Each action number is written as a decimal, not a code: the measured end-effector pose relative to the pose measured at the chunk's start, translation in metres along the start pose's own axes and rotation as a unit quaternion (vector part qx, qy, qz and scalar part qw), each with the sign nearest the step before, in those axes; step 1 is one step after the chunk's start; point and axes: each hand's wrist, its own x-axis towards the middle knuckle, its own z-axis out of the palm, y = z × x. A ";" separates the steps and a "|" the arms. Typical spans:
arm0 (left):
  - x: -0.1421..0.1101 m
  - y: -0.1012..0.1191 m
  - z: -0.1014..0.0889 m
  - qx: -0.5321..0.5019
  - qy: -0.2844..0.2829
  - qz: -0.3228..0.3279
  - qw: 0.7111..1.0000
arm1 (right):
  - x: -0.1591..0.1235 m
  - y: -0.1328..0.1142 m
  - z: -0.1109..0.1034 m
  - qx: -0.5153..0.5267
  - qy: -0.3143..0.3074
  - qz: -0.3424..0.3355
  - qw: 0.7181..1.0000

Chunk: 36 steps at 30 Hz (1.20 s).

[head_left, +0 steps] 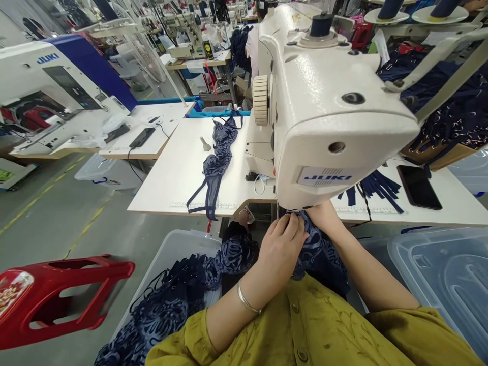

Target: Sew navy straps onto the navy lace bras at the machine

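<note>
My left hand (284,241) is closed, its fingers pinching the edge of a navy patterned bra (316,244) just below the head of a white sewing machine (343,127). My right hand (324,216) reaches in from the other side against the same bra. Its fingers are hidden under the machine head and behind the fabric, and so is the needle area. The rest of the bra hangs into my lap. Another navy bra (221,150) lies stretched out on the white table (163,188) to the left of the machine.
A clear bin (183,239) full of navy bras stands at my left, near a red plastic stool (68,290). To the right are a black phone (419,187), navy strips (377,188) and a translucent lidded box (442,274). A second machine (57,86) stands at far left.
</note>
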 end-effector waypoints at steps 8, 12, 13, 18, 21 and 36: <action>0.001 0.001 0.000 -0.022 -0.023 0.015 0.999 | 0.001 -0.007 0.000 0.042 -0.005 0.016 0.999; -0.002 0.000 -0.003 -0.083 -0.022 0.016 0.996 | -0.005 -0.004 -0.003 0.076 0.003 0.058 0.995; -0.003 0.000 -0.004 -0.111 -0.018 0.002 0.994 | -0.010 -0.003 -0.005 0.091 0.011 0.075 0.993; -0.007 0.000 -0.004 -0.201 0.034 -0.135 0.970 | -0.051 -0.015 -0.017 0.165 0.023 0.063 0.984; -0.008 0.000 -0.003 -0.196 0.038 -0.117 0.973 | -0.076 -0.028 -0.026 0.116 -0.011 -0.058 0.991; -0.017 -0.004 -0.007 -0.188 0.078 -0.111 0.973 | -0.098 -0.031 -0.028 -0.069 -0.039 -0.347 0.934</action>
